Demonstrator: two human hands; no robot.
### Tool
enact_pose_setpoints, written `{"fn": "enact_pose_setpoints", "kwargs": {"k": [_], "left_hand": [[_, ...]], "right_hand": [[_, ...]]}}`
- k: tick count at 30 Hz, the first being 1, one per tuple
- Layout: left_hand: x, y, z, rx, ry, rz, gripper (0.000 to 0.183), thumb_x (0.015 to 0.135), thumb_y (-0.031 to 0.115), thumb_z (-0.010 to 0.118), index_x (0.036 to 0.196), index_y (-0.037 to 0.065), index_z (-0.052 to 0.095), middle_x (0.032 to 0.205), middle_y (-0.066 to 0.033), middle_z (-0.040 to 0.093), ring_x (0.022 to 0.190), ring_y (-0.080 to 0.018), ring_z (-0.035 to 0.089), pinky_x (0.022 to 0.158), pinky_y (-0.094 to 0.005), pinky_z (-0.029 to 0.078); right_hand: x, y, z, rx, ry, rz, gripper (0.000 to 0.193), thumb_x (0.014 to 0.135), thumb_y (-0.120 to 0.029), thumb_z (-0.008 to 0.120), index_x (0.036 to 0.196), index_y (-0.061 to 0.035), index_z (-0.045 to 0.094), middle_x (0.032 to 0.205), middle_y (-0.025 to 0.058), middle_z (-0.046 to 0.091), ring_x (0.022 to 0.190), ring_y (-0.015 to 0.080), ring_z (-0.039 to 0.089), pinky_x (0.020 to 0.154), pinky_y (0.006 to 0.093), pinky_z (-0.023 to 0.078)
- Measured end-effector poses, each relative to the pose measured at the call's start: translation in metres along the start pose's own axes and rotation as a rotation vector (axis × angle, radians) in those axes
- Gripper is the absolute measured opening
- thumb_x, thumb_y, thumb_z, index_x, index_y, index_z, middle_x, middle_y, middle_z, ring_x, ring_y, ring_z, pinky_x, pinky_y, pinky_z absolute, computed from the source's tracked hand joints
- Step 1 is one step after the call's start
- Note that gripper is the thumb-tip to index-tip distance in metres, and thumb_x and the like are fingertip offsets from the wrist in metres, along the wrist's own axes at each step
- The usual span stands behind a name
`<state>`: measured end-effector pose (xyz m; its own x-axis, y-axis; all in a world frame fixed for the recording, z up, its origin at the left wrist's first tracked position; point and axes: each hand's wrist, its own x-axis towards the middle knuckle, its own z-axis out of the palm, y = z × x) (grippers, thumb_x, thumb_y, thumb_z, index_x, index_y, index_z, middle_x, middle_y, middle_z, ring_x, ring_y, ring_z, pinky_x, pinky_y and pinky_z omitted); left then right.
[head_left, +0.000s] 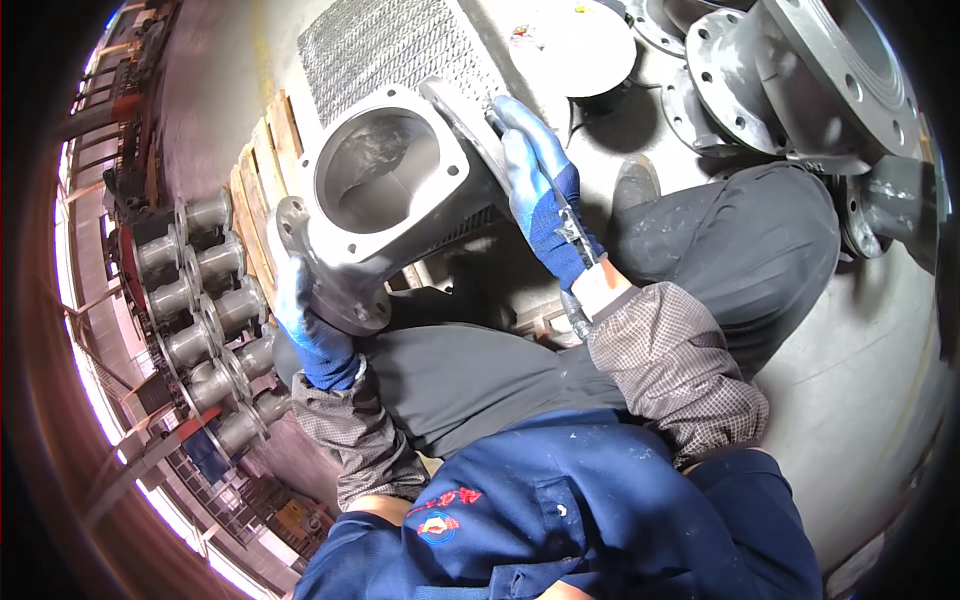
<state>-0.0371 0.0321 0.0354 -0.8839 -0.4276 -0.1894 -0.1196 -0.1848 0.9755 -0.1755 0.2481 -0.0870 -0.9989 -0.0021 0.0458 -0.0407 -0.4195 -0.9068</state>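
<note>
A grey metal valve body (pixel 380 170) with a square flange stands between my hands. Its wide round opening faces up, and a round flange sits on either side. My left hand (pixel 312 325), in a blue-coated glove, grips the left flange from its outer side. Along the outer face of the right flange lie the fingers of my gloved right hand (pixel 540 185). A slim dark tool with a taped handle (pixel 572 232) runs through the right hand, its dark tip showing near the fingertips. The palm hides part of the tool.
A textured metal plate (pixel 395 55) lies behind the casting, beside a wooden pallet (pixel 262 190). At upper right are a round white-topped stool (pixel 575 50) and large flanged castings (pixel 790 80). Several flanged pipe pieces (pixel 215 320) stand at left. My bent legs (pixel 740 220) flank the work.
</note>
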Motion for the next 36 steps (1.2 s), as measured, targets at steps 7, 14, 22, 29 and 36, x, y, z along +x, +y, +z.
{"fn": "enact_pose_setpoints", "kwargs": {"k": [7,14,22,29,36], "left_hand": [[0.003,-0.018,-0.01,0.53,0.083,0.262,0.043,0.101,0.024,0.04,0.127,-0.009,0.047,0.118,-0.0181,0.057,0.104,-0.0255,0.057,0.091,-0.0376,0.045],[-0.021,-0.026,-0.046,1.131,0.054,0.424,0.047,0.103,0.026,0.039,0.135,-0.008,0.042,0.133,-0.018,0.051,0.12,-0.0236,0.052,0.104,-0.0373,0.04],[-0.04,-0.002,-0.011,0.991,0.089,0.412,0.047,0.102,0.03,0.04,0.13,-0.007,0.049,0.121,-0.0159,0.059,0.105,-0.0211,0.059,0.093,-0.0342,0.047],[-0.024,-0.01,0.045,0.473,0.124,0.509,0.054,0.101,0.029,0.039,0.14,-0.007,0.035,0.143,-0.0198,0.04,0.129,-0.0298,0.042,0.108,-0.0434,0.034],[-0.019,-0.006,0.04,0.002,0.144,0.086,0.073,0.098,0.043,0.04,0.151,0.0,0.017,0.152,-0.0163,0.026,0.136,-0.0274,0.033,0.112,-0.0438,0.027]], "right_hand": [[-0.007,0.007,0.014,0.038,-0.066,0.09,0.03,0.097,-0.011,0.048,0.124,0.0004,0.056,0.121,0.013,0.062,0.113,0.021,0.058,0.1,0.033,0.044],[-0.009,0.014,0.024,0.019,-0.039,0.199,0.028,0.096,-0.011,0.047,0.12,-0.0005,0.058,0.117,0.0116,0.063,0.106,0.0186,0.06,0.091,0.0308,0.049],[0.014,-0.011,0.017,0.065,0.058,0.402,0.033,0.097,-0.02,0.045,0.119,-0.0016,0.061,0.115,0.0091,0.063,0.101,0.0201,0.06,0.086,0.0329,0.049],[0.04,0.018,-0.01,-0.117,0.101,0.073,0.031,0.098,-0.014,0.044,0.118,0.0023,0.061,0.114,0.0115,0.064,0.107,0.0181,0.058,0.097,0.0293,0.043],[0.02,0.011,-0.01,-0.085,0.114,0.117,0.036,0.099,-0.021,0.045,0.122,0.0049,0.057,0.124,0.0143,0.06,0.117,0.0224,0.054,0.105,0.0338,0.039]]}}
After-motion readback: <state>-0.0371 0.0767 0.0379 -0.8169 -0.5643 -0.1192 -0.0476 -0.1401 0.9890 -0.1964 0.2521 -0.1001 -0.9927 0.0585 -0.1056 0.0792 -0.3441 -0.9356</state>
